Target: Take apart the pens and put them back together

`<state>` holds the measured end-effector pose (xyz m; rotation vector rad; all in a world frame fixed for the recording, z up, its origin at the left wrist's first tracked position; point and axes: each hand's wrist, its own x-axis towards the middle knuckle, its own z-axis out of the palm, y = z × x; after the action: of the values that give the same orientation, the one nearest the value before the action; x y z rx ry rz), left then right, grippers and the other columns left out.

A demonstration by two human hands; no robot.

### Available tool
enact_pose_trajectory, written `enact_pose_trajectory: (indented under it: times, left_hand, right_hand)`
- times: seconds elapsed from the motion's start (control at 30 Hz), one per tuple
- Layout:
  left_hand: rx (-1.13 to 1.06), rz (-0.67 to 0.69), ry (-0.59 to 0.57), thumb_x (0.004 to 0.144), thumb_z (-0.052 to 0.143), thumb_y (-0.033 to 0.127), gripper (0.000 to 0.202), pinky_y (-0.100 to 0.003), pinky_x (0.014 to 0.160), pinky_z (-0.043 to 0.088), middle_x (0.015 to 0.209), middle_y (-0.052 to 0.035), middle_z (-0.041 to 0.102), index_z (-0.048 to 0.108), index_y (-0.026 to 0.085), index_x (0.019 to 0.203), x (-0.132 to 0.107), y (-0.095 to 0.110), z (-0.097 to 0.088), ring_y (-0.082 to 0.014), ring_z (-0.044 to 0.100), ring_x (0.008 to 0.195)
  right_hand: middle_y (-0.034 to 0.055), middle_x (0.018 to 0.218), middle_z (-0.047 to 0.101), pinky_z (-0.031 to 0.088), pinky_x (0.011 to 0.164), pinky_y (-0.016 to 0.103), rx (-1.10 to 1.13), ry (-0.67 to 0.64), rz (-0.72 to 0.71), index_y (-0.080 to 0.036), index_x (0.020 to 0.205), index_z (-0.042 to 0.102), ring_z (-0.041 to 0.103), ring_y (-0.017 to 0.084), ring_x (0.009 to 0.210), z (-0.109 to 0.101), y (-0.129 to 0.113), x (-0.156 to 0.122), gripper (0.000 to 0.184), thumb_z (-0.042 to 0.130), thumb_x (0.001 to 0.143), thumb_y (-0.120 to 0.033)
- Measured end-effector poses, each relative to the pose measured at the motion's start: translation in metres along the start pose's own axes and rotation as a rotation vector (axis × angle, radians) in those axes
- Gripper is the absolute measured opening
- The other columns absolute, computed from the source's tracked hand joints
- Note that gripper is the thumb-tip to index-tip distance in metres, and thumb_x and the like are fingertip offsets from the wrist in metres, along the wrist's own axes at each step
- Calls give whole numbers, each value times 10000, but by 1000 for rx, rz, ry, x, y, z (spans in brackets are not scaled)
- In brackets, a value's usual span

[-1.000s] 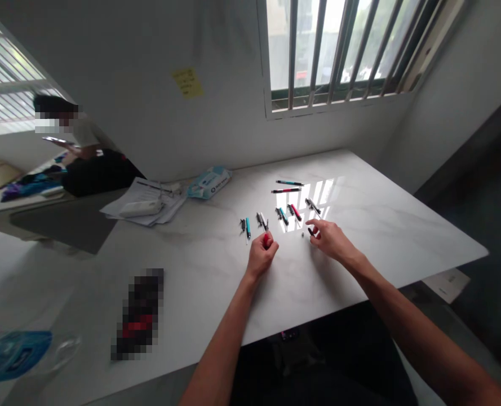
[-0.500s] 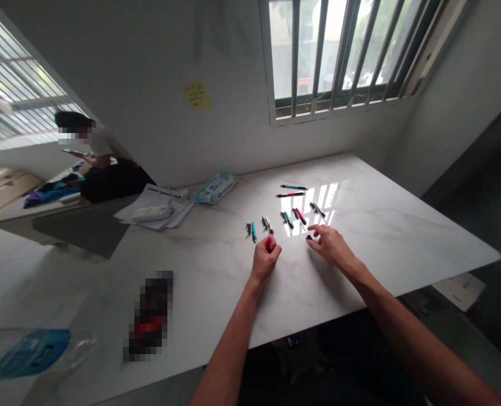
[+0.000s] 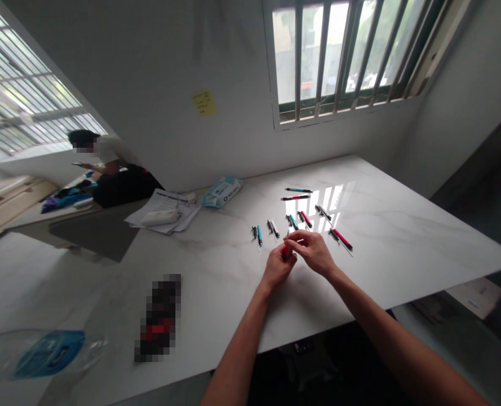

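Observation:
My left hand [image 3: 278,266] is closed around a red pen piece [image 3: 286,252], whose red body shows between the fingers. Over its upper end, my right hand [image 3: 316,251] pinches with thumb and forefinger; what lies exactly between those fingertips is hidden. Beyond the hands, pens in pieces lie in a row: a blue barrel [image 3: 259,233], a white barrel [image 3: 275,228], a teal barrel [image 3: 293,222], a red barrel [image 3: 306,219] and a grey barrel [image 3: 325,213], with dark small parts and thin refills beside them. Another red barrel [image 3: 343,239] lies right of my right hand.
A whole blue pen [image 3: 299,190] and a whole red pen [image 3: 296,198] lie farther back. Left are a wipes pack [image 3: 222,192], papers [image 3: 134,215], a pixelated dark object [image 3: 159,316] and a plastic bottle [image 3: 49,353]. A person [image 3: 106,160] sits at the far left.
My right hand has moved left from the table to the top of the red pen piece in my left hand. The red barrel at the right is now uncovered. The view has shifted slightly.

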<state>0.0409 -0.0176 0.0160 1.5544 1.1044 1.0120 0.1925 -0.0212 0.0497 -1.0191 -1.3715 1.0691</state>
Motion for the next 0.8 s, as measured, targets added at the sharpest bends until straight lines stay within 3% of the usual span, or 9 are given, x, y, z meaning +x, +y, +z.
enact_pose_trajectory:
  times: [0.1, 0.2, 0.4, 0.57, 0.63, 0.73, 0.8]
  left_hand:
    - [5, -5, 11, 802, 728, 378, 347, -261, 591, 306, 638, 64, 395, 437, 218, 702, -2, 6, -3, -104, 344, 609]
    - [-50, -30, 88, 825, 767, 421, 294, -247, 579, 308, 657, 58, 449, 579, 196, 794, -2, 12, -9, -101, 373, 603]
    - [-221, -64, 192, 800, 856, 529, 465, -232, 570, 337, 818, 0, 621, 771, 175, 1090, -1, 12, -16, -80, 440, 613]
    - [-235, -68, 174, 753, 901, 496, 416, -259, 681, 461, 905, -63, 732, 809, 150, 963, 0, 6, -13, -117, 583, 710]
    - [-254, -88, 201, 763, 892, 486, 396, -257, 667, 451, 842, -48, 718, 803, 146, 947, 1, 2, -13, -111, 565, 684]
    - [-285, -132, 260, 794, 860, 484, 392, -239, 586, 371, 743, -2, 653, 789, 153, 991, 3, -4, -16, -83, 464, 600]
    - [-276, -135, 291, 798, 851, 462, 383, -233, 580, 364, 787, -6, 672, 769, 165, 1024, 3, -6, -19, -83, 471, 608]
  right_hand:
    - [79, 1009, 820, 636, 842, 349, 135, 133, -29, -199, 959, 805, 772, 222, 909, -8, -1, 2, 277, 817, 895, -468]
    - [82, 1032, 827, 640, 880, 369, 164, 207, -34, -202, 1025, 807, 777, 222, 909, -20, -1, 1, 298, 813, 903, -474]
    - [94, 1070, 840, 642, 931, 426, -184, 52, -1, -223, 1060, 838, 803, 274, 970, -22, 16, -17, 285, 756, 948, -472]
    - [68, 1035, 841, 634, 888, 397, -289, -26, 15, -239, 1063, 842, 799, 248, 913, -9, 22, -28, 230, 730, 965, -414]
    - [61, 1028, 840, 630, 869, 383, -311, -41, 17, -240, 1062, 833, 796, 239, 898, -9, 21, -32, 214, 728, 964, -398]
    - [36, 921, 823, 614, 805, 364, -391, -46, -4, -250, 1114, 794, 775, 222, 816, -19, 16, -39, 216, 716, 966, -387]
    - [24, 841, 796, 590, 754, 352, -472, 5, -19, -250, 1084, 763, 751, 217, 756, -34, 15, -44, 190, 700, 970, -388]
